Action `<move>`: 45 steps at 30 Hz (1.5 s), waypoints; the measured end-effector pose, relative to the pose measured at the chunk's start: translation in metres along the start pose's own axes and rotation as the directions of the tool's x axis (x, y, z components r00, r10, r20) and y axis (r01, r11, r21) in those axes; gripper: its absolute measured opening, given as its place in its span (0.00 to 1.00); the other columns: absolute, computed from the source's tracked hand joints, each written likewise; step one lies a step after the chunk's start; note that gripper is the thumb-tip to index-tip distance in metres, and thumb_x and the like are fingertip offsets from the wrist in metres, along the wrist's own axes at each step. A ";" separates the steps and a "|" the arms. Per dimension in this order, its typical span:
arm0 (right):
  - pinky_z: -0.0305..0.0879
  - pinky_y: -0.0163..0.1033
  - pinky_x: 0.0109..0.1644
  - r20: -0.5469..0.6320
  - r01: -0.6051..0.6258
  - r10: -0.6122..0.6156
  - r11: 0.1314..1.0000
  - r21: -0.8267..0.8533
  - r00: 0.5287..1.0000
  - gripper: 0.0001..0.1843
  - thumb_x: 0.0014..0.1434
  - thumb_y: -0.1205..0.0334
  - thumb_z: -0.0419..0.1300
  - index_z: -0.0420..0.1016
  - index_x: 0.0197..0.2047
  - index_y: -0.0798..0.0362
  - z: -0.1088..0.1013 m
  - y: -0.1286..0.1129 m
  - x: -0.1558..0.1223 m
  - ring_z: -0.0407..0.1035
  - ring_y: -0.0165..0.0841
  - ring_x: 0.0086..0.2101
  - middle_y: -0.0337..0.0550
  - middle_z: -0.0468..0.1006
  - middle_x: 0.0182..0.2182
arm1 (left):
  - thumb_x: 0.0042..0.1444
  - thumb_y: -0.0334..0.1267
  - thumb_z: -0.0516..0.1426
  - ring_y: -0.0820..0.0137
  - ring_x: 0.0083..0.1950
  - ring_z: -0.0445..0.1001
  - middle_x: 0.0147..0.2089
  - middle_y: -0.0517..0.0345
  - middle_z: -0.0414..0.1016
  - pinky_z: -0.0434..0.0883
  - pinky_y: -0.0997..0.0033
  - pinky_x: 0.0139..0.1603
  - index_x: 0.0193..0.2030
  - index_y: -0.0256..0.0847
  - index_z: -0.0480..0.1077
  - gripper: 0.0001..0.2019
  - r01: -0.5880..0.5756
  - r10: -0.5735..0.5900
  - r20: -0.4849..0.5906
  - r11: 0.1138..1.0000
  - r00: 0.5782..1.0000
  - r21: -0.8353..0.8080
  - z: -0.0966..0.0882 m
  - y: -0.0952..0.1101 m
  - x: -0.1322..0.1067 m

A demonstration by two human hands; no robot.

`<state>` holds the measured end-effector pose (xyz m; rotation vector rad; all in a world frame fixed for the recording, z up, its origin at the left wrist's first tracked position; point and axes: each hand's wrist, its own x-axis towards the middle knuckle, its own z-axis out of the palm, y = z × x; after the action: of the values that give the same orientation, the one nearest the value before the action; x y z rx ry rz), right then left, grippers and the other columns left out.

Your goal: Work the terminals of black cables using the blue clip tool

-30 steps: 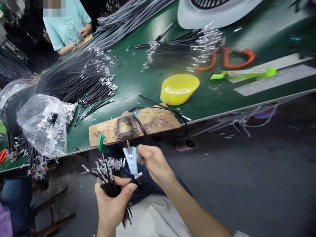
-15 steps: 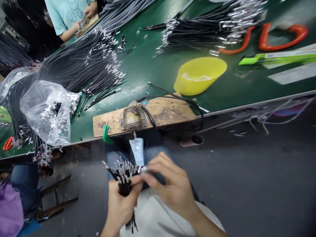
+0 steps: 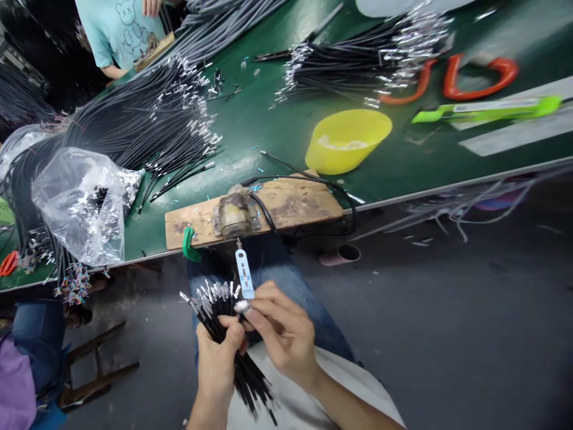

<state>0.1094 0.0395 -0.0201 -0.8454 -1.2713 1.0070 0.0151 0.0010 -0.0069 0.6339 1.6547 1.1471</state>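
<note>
My left hand (image 3: 217, 361) is closed around a bundle of thin black cables (image 3: 255, 385) with bare silvery ends fanned out at the top. Close against its thumb, my right hand (image 3: 286, 331) pinches at the bundle's right side. A small white piece (image 3: 242, 306) shows at the right fingertips, beside a dark cable end; what exactly is pinched is hidden. Just above the fingers, a light blue tag-like strip (image 3: 244, 275) hangs from a metal tip below the yellowish motor-like block (image 3: 236, 215) on the wooden board (image 3: 295, 203).
On the green table (image 3: 250, 125) lie black cables (image 3: 134, 119), a clear plastic bag (image 3: 76, 203), a yellow cup (image 3: 344, 143), orange-handled scissors (image 3: 481, 80) and a bright green cutter (image 3: 487, 110). A green clamp (image 3: 190, 245) grips the board's edge. Across the table is another person (image 3: 125, 36).
The bundle has tilted, its lower ends now spreading to the right. My right hand has shifted left and turned. The light blue strip has turned, showing its slot. The other person's hands have moved apart.
</note>
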 end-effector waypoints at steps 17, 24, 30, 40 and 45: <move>0.57 0.35 0.25 -0.021 -0.156 0.158 0.986 0.062 0.987 0.12 0.57 0.65 0.55 0.64 0.22 0.52 -0.005 0.002 0.001 0.59 0.30 0.23 0.37 0.62 0.20 | 0.35 0.48 0.66 0.71 0.22 0.64 0.16 0.57 0.68 0.65 0.69 0.25 0.16 0.36 0.75 0.15 -0.035 0.038 -0.063 0.998 0.997 0.053 0.002 0.002 -0.006; 0.61 0.37 0.29 0.142 -0.027 0.025 1.000 0.009 0.990 0.08 0.57 0.69 0.53 0.67 0.27 0.52 -0.013 0.005 0.007 0.63 0.32 0.26 0.41 0.66 0.24 | 0.41 0.49 0.63 0.76 0.16 0.59 0.13 0.61 0.63 0.61 0.73 0.18 0.20 0.35 0.76 0.16 -0.038 0.042 -0.072 0.998 0.997 0.056 -0.006 0.002 -0.003; 0.62 0.38 0.28 0.085 -0.131 0.130 0.991 0.008 0.988 0.07 0.54 0.61 0.58 0.71 0.26 0.53 -0.019 0.005 0.018 0.64 0.33 0.26 0.42 0.70 0.23 | 0.24 0.47 0.69 0.71 0.18 0.67 0.13 0.57 0.68 0.67 0.72 0.20 0.12 0.36 0.72 0.17 0.089 -0.088 -0.027 0.994 0.996 0.065 -0.015 0.007 0.014; 0.62 0.39 0.30 0.116 -0.024 0.032 0.997 -0.071 0.993 0.06 0.55 0.65 0.57 0.73 0.28 0.52 -0.023 0.011 0.017 0.65 0.33 0.27 0.43 0.72 0.24 | 0.33 0.54 0.65 0.77 0.13 0.58 0.10 0.61 0.62 0.57 0.76 0.13 0.15 0.37 0.75 0.19 -0.019 0.022 -0.041 0.997 0.999 0.075 -0.012 -0.001 0.007; 0.61 0.40 0.37 0.268 -0.106 0.083 0.992 0.072 0.960 0.08 0.57 0.61 0.57 0.72 0.28 0.52 -0.021 0.006 0.013 0.64 0.33 0.30 0.42 0.70 0.26 | 0.27 0.53 0.67 0.78 0.12 0.58 0.08 0.63 0.60 0.60 0.76 0.13 0.11 0.38 0.72 0.18 0.086 -0.089 0.079 0.996 0.993 0.035 -0.020 0.001 0.024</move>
<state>0.1298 0.0550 -0.0238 -0.7283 -1.4111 1.2750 -0.0127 0.0137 -0.0150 0.6142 1.6187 1.0215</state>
